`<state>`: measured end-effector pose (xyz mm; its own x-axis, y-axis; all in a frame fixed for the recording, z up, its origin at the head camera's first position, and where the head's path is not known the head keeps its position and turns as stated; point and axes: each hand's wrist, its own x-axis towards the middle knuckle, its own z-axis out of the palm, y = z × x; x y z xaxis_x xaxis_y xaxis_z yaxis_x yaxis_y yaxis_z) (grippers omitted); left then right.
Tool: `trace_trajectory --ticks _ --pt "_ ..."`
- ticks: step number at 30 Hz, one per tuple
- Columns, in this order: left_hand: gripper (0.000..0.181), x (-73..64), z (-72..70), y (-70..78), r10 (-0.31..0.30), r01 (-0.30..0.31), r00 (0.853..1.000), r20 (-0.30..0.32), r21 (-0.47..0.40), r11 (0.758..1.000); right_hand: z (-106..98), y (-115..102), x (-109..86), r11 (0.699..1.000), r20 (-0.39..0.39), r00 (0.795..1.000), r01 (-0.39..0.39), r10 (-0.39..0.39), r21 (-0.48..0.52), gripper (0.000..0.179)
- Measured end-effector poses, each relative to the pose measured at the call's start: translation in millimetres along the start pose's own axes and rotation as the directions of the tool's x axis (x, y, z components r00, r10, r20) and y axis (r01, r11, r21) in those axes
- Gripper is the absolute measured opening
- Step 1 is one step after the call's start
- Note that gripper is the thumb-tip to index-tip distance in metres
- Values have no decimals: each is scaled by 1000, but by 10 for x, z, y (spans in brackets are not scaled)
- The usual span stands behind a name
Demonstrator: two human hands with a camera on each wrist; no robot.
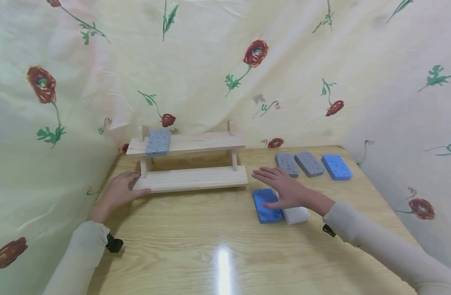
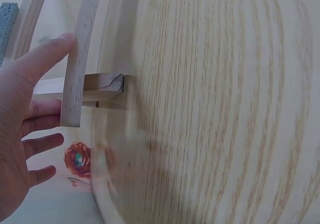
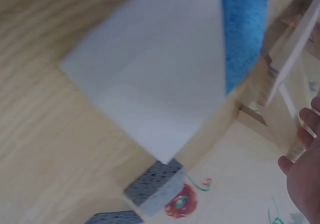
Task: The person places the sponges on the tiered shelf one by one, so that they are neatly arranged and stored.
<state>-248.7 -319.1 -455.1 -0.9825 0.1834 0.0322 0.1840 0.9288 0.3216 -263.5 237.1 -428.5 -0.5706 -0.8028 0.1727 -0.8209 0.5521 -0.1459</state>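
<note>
A small two-tier wooden shelf (image 1: 196,178) stands at the back left of the table. My left hand (image 1: 118,190) holds the left end of its lower board; in the left wrist view the thumb (image 2: 55,49) lies along the board's edge and the index finger is tucked against its other side. A grey-blue sponge (image 1: 158,142) lies on the upper board. My right hand (image 1: 284,188) hovers with spread fingers over a blue sponge (image 1: 264,211) and a white block (image 1: 296,215), right of the shelf. Nothing shows in its grasp.
Two grey sponges (image 1: 287,164) and a brighter blue sponge (image 1: 336,167) lie in a row at the back right of the wooden table (image 1: 196,241). A flowered cloth (image 1: 196,61) hangs behind and along both sides.
</note>
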Motion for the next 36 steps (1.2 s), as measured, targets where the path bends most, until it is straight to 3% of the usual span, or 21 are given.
trace_trajectory --ticks 6,14,36 --pt "91 3 -5 7 -5 5 1000 1 -7 1000 80 3 -182 999 75 996 -49 49 -2 97" --pt "91 13 16 -4 -7 7 1000 11 -11 1000 133 40 -325 998 111 992 -66 67 -13 101" --pt "92 19 5 0 -13 13 1000 15 -16 1000 202 134 -438 994 178 978 -113 113 -7 107"
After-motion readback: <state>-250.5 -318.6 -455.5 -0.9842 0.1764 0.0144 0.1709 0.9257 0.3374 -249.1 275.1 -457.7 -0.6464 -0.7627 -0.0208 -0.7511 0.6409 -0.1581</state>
